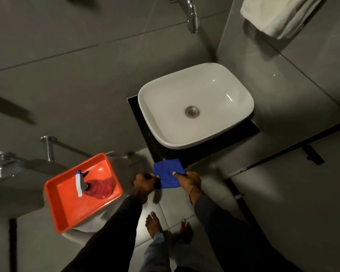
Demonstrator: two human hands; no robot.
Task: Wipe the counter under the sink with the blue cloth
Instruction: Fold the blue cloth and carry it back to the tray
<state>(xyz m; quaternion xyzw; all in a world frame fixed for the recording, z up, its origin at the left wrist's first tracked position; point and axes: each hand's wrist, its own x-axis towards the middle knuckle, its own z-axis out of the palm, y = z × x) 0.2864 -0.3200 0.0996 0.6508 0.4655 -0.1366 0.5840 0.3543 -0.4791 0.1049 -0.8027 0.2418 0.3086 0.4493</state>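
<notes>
Blue cloth (168,173) at lower centre, stretched flat between left hand (144,183) and right hand (190,180), each grip pinching one edge; likely readying flat pad. Dark tabletop (143,122) under sink (196,105) unwiped, apparently.

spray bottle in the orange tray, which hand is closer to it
Left. The left hand grips the blue cloth just right of the spray bottle; the right hand holds the cloth's far side.
</notes>
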